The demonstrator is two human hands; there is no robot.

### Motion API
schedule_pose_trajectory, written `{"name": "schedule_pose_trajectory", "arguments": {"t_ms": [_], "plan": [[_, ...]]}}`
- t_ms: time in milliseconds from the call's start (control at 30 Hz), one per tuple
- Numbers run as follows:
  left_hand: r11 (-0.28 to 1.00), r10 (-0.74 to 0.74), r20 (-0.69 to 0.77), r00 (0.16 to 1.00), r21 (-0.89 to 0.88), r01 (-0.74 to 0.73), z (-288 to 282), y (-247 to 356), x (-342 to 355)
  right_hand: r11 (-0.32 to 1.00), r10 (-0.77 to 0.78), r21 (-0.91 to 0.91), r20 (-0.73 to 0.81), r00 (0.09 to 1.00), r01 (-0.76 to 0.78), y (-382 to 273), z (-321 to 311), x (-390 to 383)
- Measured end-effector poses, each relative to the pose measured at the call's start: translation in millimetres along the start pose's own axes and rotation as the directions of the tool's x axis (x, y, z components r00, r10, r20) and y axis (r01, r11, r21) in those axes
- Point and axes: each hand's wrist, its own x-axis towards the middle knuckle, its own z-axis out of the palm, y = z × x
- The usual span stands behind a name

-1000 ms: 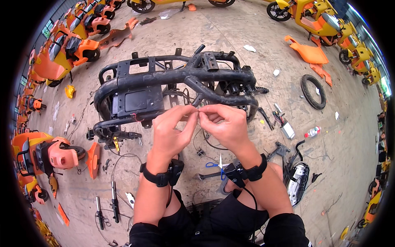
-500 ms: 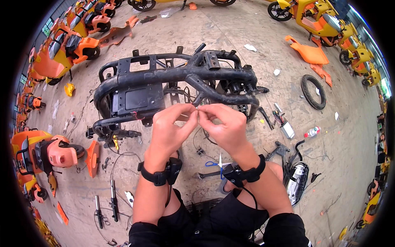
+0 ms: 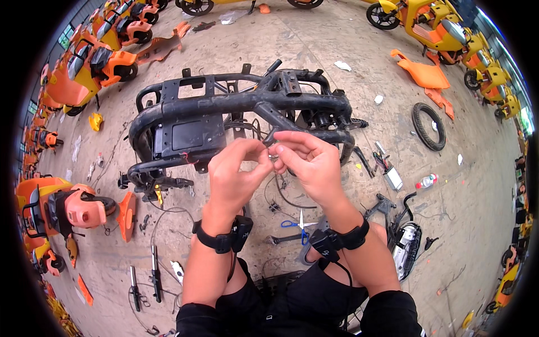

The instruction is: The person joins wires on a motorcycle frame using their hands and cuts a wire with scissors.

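Left hand (image 3: 238,171) and right hand (image 3: 311,168) pinch a small piece (image 3: 273,158) at centre. The frame's (image 3: 208,104) near edge lies at twelve o'clock; floor (image 3: 384,126) opens between two and three.

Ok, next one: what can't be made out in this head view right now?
Small piece between the left grip and the right grip: head view, too small and mostly covered by both, so its kind is unclear.
Black frame: head view, part of its near side is hidden behind the grips.
Yellow scooter at top centre: head view, cut off by the upper edge.
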Motion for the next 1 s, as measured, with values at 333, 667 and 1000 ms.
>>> {"name": "schedule_pose_trajectory", "arguments": {"t_ms": [333,667,1000], "plan": [[0.994,0.109,-0.031,0.994,0.013,-0.109,6.8,-2.3,-2.1,0.982,0.051,-0.185,0.08,0.995,-0.036,-10.2,-9.8,1.0],[0.997,-0.01,0.004,1.0,-0.081,0.01,5.8,-0.7,-5.0,0.977,-0.055,-0.191,0.188,0.981,0.091,-7.8,-14.1,2.0],[0.994,0.059,-0.035,0.998,-0.093,-0.062,5.4,-1.2,-2.9,0.892,-0.2,-0.385,0.131,0.971,0.236,-6.7,-9.6,1.8]]}}
